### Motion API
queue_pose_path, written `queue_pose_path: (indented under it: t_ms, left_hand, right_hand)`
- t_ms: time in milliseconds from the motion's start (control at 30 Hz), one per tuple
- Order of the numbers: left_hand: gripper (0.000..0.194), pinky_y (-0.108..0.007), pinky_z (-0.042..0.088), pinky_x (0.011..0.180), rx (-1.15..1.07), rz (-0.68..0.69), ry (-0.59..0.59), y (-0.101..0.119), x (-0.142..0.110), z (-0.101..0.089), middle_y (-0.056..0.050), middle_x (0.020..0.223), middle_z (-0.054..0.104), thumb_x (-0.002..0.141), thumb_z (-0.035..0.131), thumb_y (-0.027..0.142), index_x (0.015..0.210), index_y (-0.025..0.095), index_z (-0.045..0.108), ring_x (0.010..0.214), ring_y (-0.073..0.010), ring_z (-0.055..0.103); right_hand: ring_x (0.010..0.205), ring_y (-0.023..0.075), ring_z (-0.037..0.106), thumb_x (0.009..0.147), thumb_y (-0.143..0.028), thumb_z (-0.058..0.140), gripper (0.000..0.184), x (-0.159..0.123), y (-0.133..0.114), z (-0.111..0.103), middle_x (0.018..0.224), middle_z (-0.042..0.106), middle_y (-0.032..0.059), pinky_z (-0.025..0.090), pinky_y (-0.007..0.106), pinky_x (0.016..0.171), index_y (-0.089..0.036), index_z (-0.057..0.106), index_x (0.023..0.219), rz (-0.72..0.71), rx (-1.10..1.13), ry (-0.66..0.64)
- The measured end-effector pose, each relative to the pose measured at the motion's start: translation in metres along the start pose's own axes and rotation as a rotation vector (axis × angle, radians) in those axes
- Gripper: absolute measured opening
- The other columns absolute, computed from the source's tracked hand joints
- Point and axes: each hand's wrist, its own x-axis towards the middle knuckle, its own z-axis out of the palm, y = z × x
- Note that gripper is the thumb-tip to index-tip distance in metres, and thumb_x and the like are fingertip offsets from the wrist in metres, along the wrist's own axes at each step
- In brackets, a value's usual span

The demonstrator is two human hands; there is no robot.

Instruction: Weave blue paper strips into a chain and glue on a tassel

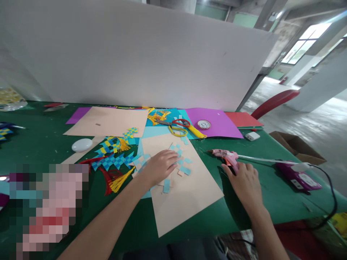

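My left hand (162, 167) rests over a large peach sheet of paper (187, 209), its fingers slightly bent and a little apart above small light-blue paper pieces (185, 170). The undersides of its fingertips are hidden. My right hand (246, 184) is around the handle of a pink hot glue gun (226, 155), thumb on one side and fingers on the other. The nozzle points left, and a clear glue stick (260, 159) sticks out of the back. Left of my left hand lie blue checkered woven paper strips (114, 161) with a yellow tassel (121, 180) and red tassels.
Scissors (177, 126) and a yellow-handled cutter (197, 131) lie behind the sheet. A small round dish (204, 124) sits on purple paper (226, 126). A purple box (298, 177) with a cord stands right. A white panel (130, 54) rises behind. Another person's blurred hand is at left.
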Motion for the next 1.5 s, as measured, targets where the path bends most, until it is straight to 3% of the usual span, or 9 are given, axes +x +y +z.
queue_pose_path:
  t_ms: [167,367,533,833,1300,1500]
  left_hand:
    - [0.032,-0.038,0.036,0.106,0.027,-0.014,-0.020,0.000,0.000,0.002,-0.007,0.124,0.062,0.094,0.044,0.030,0.116,0.017,0.063,0.120,-0.0216,0.051]
    - [0.033,-0.038,0.038,0.105,0.037,-0.028,-0.016,-0.001,-0.002,0.005,-0.007,0.126,0.061,0.094,0.044,0.031,0.117,0.017,0.063,0.121,-0.0210,0.050]
    - [0.034,-0.036,0.038,0.105,0.052,-0.017,-0.006,-0.001,-0.002,0.005,-0.006,0.123,0.062,0.095,0.043,0.034,0.116,0.017,0.063,0.120,-0.0203,0.051]
    - [0.033,-0.036,0.038,0.106,0.040,0.006,0.031,-0.005,-0.003,0.010,-0.006,0.122,0.063,0.095,0.044,0.034,0.114,0.017,0.064,0.119,-0.0198,0.051]
    - [0.030,-0.037,0.039,0.105,0.039,0.010,0.038,-0.005,-0.003,0.010,-0.006,0.121,0.063,0.094,0.045,0.032,0.112,0.017,0.065,0.117,-0.0204,0.052]
    - [0.031,-0.037,0.039,0.105,0.031,0.002,0.024,-0.004,-0.003,0.008,-0.006,0.121,0.063,0.094,0.046,0.032,0.113,0.017,0.065,0.118,-0.0210,0.052]
  right_hand:
    - [0.088,0.0306,0.053,0.086,-0.051,0.038,0.043,0.006,-0.002,0.002,0.086,0.058,0.0169,0.040,0.041,0.077,-0.011,0.053,0.095,0.038,0.044,-0.017]
    - [0.069,0.0253,0.058,0.081,-0.051,0.048,0.041,0.007,-0.024,-0.032,0.078,0.062,0.0068,0.038,0.031,0.057,-0.018,0.048,0.105,0.203,0.207,-0.175]
    - [0.061,0.0215,0.059,0.077,-0.048,0.054,0.037,0.002,-0.047,-0.049,0.076,0.064,0.0034,0.035,0.027,0.053,-0.022,0.048,0.104,0.060,0.292,-0.186]
    - [0.068,0.0229,0.065,0.082,-0.042,0.051,0.032,-0.007,-0.060,-0.044,0.085,0.068,0.0058,0.034,0.026,0.051,-0.021,0.050,0.106,-0.132,0.191,-0.136]
    - [0.071,0.0213,0.066,0.082,-0.036,0.054,0.030,-0.006,-0.062,-0.049,0.093,0.069,0.0055,0.038,0.026,0.052,-0.020,0.051,0.108,-0.201,0.190,-0.053]
    - [0.067,0.0215,0.066,0.081,-0.035,0.056,0.028,-0.005,-0.061,-0.053,0.084,0.069,0.0032,0.037,0.026,0.050,-0.021,0.051,0.105,-0.220,0.202,-0.085]
